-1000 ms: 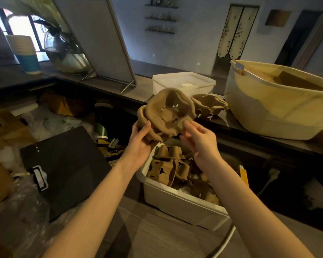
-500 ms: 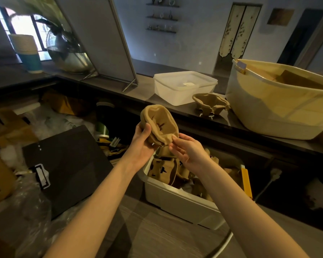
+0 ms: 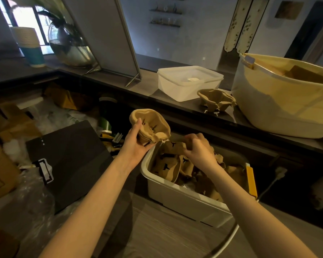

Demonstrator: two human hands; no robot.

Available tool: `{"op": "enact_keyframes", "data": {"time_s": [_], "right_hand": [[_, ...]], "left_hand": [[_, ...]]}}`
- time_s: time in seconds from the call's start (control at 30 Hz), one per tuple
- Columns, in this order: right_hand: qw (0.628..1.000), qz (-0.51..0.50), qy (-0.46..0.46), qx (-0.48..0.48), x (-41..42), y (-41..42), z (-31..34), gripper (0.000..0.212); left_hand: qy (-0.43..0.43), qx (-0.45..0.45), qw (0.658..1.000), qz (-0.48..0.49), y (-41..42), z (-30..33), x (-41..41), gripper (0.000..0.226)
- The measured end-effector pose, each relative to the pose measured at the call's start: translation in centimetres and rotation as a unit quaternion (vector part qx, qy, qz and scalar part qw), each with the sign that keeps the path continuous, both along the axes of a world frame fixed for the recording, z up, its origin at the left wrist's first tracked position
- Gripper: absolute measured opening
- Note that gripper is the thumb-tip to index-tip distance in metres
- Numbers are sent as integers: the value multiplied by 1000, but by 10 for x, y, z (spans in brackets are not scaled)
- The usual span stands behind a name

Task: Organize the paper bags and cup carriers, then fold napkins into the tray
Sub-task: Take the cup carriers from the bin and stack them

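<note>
1. Gripping a folded stack of brown cup carriers (image 3: 149, 127), the left hand (image 3: 136, 144) holds it just above the far-left corner of the white bin (image 3: 183, 198), thumb over the near face, fingers curled beneath.
2. Right hand (image 3: 199, 151) reaches into the bin; fingers bent, pinching one of the loose carriers (image 3: 168, 164) heaped inside.
3. Another carrier stack (image 3: 215, 99) sits on the dark counter (image 3: 175, 107), between a lidded clear box (image 3: 188, 81) at left and a cream tub (image 3: 280, 101) at right.
4. Black board (image 3: 71, 157) lies left of the bin, among cardboard and plastic wrap.
</note>
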State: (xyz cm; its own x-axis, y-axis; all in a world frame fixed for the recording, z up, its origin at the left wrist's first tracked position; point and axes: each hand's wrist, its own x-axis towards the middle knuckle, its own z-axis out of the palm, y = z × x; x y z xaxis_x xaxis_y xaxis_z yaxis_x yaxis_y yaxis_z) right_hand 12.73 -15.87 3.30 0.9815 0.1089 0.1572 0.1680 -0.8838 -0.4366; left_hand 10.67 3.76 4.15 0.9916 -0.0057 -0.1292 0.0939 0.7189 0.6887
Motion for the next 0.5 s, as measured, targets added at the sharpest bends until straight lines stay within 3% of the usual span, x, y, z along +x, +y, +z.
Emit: {"op": "enact_keyframes", "data": {"time_s": [0.1,0.23,0.33,0.43,0.5], "right_hand": [[982,59,-37,-173,5,6,-2,55],[953,95,-98,-271,12,15,-10,44],[948,108,-142,-263,13,15,-19,23],[951,109,-177,-228,11,10,-22,15],[959,90,-194,-184,9,6,-18,14]], "left_hand": [[4,5,1000,2,3,-3,2,30],[5,18,1000,8,7,-7,5,31],[11,22,1000,15,9,-9,6,32],[14,23,999,24,10,-10,7,32],[19,21,999,32,11,-12,8,45]]}}
